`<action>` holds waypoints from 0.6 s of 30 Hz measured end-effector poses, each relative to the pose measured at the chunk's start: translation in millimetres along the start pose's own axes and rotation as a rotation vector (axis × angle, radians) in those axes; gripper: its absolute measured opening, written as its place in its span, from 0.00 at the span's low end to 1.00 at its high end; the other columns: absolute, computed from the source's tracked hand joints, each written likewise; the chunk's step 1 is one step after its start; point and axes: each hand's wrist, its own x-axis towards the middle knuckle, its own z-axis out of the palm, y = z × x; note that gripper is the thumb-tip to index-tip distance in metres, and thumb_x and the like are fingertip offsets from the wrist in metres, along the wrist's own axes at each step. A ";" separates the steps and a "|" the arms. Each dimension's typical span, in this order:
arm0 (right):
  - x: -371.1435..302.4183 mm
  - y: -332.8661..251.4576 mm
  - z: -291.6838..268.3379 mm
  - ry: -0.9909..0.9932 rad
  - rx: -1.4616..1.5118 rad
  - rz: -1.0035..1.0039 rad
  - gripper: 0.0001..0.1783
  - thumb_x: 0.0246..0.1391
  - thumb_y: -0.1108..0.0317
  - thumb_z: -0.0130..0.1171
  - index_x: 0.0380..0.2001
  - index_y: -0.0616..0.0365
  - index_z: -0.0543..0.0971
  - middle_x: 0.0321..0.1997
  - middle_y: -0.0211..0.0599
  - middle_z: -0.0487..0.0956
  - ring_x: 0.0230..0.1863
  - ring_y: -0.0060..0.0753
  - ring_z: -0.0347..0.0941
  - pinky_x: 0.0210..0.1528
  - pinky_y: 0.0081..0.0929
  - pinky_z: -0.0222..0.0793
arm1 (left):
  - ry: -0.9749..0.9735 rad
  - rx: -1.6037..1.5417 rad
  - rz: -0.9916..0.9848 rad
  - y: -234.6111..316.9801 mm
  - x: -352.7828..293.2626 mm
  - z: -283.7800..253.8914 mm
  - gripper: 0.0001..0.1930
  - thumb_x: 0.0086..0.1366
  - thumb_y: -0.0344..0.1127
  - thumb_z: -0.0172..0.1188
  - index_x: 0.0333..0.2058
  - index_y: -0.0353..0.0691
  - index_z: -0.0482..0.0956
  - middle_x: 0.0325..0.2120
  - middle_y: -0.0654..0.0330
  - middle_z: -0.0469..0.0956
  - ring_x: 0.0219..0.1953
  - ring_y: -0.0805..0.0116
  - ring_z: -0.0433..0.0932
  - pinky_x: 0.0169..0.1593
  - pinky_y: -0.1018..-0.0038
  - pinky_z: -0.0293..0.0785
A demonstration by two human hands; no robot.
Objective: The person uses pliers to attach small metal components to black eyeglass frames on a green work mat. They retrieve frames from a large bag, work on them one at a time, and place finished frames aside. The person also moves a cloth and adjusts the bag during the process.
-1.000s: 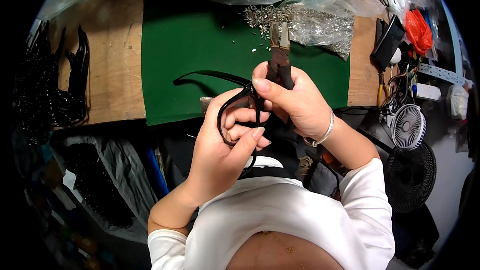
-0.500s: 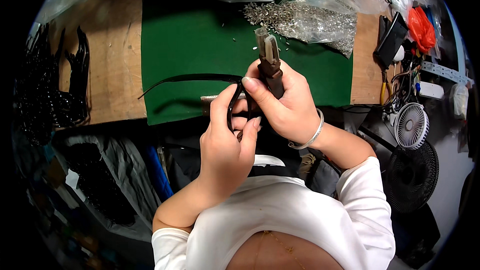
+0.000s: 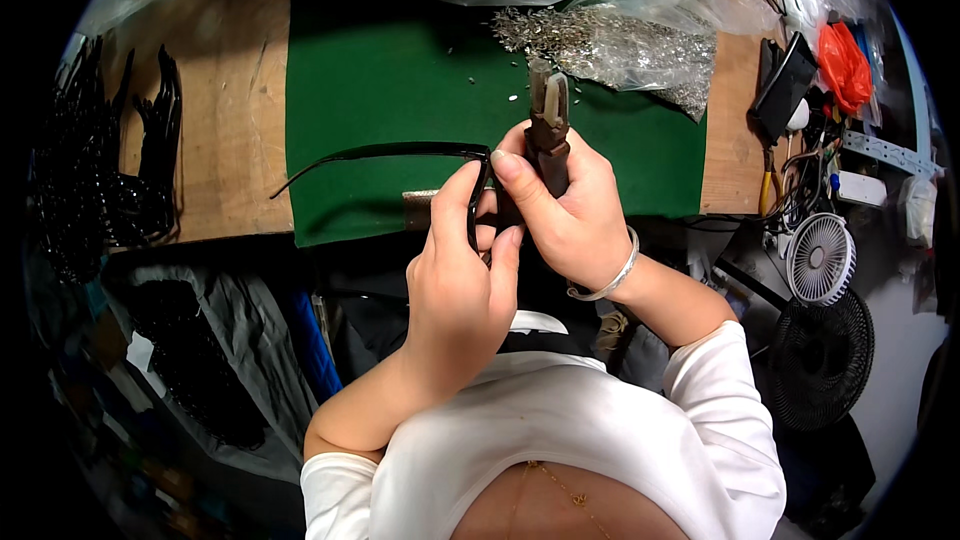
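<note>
My left hand [image 3: 452, 285] is closed on the front of a black eyeglass frame [image 3: 400, 151], thumb and fingers around its rim. One temple of the frame stretches out to the left over the green mat [image 3: 370, 70]. Gripped in my right hand [image 3: 578, 225] is a dark brown, plier-like tool [image 3: 549, 135], its jaw end with pale, partly see-through pads pointing up and away from me. My right thumb touches the frame at the corner where the temple meets the front. The fingers hide the frame's other temple and the tool's lower end.
Many small silvery metal pieces [image 3: 560, 32] spill from a clear bag at the mat's far right. Black eyeglass frames [image 3: 75, 180] are heaped on the left. To the right are a black phone-like device [image 3: 785, 90], pliers with yellow handles [image 3: 767, 185], cables and a white fan [image 3: 820, 258].
Both hands, the frame and the tool have shifted slightly to the right. The eyeglass front has turned more edge-on. Both grips stay the same.
</note>
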 end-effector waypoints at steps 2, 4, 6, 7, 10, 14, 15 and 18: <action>-1.0 0.4 1.7 0.014 -0.027 -0.031 0.09 0.52 0.67 0.53 0.28 0.63 0.69 0.19 0.31 0.71 0.20 0.19 0.66 0.25 0.19 0.64 | -0.006 0.053 0.006 -7.1 -0.8 -1.7 0.25 0.56 0.19 0.50 0.52 0.31 0.55 0.39 0.52 0.71 0.28 0.76 0.71 0.35 0.82 0.69; -0.1 0.9 2.0 0.002 -0.013 -0.042 0.09 0.53 0.66 0.53 0.28 0.62 0.69 0.20 0.30 0.71 0.20 0.18 0.65 0.24 0.19 0.63 | 0.000 0.081 0.007 -10.5 -1.3 -1.5 0.25 0.56 0.19 0.50 0.52 0.31 0.54 0.38 0.52 0.71 0.28 0.76 0.72 0.35 0.82 0.70; 3.6 3.0 0.9 -0.042 0.044 -0.031 0.10 0.54 0.65 0.52 0.29 0.61 0.68 0.21 0.30 0.71 0.19 0.16 0.65 0.21 0.18 0.63 | -0.005 0.001 0.000 -12.2 -0.3 -1.5 0.25 0.56 0.18 0.50 0.53 0.31 0.54 0.38 0.52 0.71 0.28 0.76 0.72 0.35 0.82 0.70; 3.8 0.6 -0.3 -0.054 0.130 0.072 0.11 0.54 0.64 0.51 0.29 0.61 0.68 0.21 0.29 0.71 0.18 0.15 0.65 0.19 0.16 0.62 | -0.024 -0.151 -0.044 -11.5 0.9 -1.3 0.26 0.56 0.18 0.49 0.53 0.31 0.53 0.38 0.52 0.70 0.29 0.75 0.72 0.35 0.81 0.70; 1.7 -1.9 -2.8 -0.070 0.367 0.252 0.13 0.56 0.59 0.49 0.31 0.59 0.66 0.20 0.26 0.69 0.16 0.11 0.63 0.12 0.09 0.57 | -0.077 -0.563 -0.210 -6.4 4.9 -2.3 0.26 0.57 0.18 0.48 0.53 0.32 0.51 0.39 0.51 0.69 0.31 0.74 0.74 0.37 0.81 0.72; 0.2 -7.5 -0.1 -0.048 0.365 0.296 0.13 0.56 0.59 0.49 0.30 0.58 0.66 0.20 0.27 0.70 0.16 0.11 0.62 0.13 0.10 0.57 | -0.056 -0.437 -0.150 -5.7 3.5 0.3 0.26 0.57 0.18 0.49 0.53 0.32 0.52 0.38 0.52 0.69 0.32 0.73 0.74 0.38 0.80 0.72; 0.1 -9.8 1.8 -0.035 0.368 0.295 0.13 0.56 0.59 0.50 0.30 0.58 0.66 0.20 0.27 0.71 0.16 0.11 0.62 0.12 0.10 0.57 | -0.054 -0.388 -0.124 -6.0 3.1 0.6 0.26 0.57 0.18 0.49 0.53 0.32 0.52 0.38 0.52 0.69 0.32 0.73 0.74 0.38 0.80 0.72; 1.1 -11.2 0.3 -0.079 0.474 0.361 0.12 0.56 0.60 0.50 0.29 0.57 0.66 0.20 0.28 0.71 0.16 0.11 0.62 0.12 0.11 0.56 | -0.073 -0.450 -0.115 -10.6 2.9 -0.6 0.25 0.57 0.18 0.49 0.53 0.32 0.53 0.38 0.53 0.69 0.32 0.75 0.73 0.38 0.81 0.72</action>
